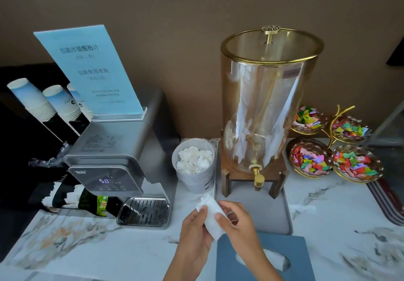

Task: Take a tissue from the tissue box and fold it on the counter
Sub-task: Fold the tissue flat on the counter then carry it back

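Note:
A white tissue (211,215) is held above the marble counter (91,248), folded into a narrow strip. My left hand (194,234) pinches its left edge with thumb and fingers. My right hand (237,221) grips its right side, thumb on top. Both hands hover just left of the blue tissue box (301,256), which lies flat at the bottom of the view with another white tissue (277,258) poking from its oval slot. My right forearm crosses over the box.
A grey water dispenser (113,164) with drip tray (144,211) stands left. A white cup of crumpled tissues (194,164) sits behind my hands. A glass drink dispenser (264,110) on a grey tray (282,210) is at centre; candy bowls (336,149) are right, paper cups (32,99) far left.

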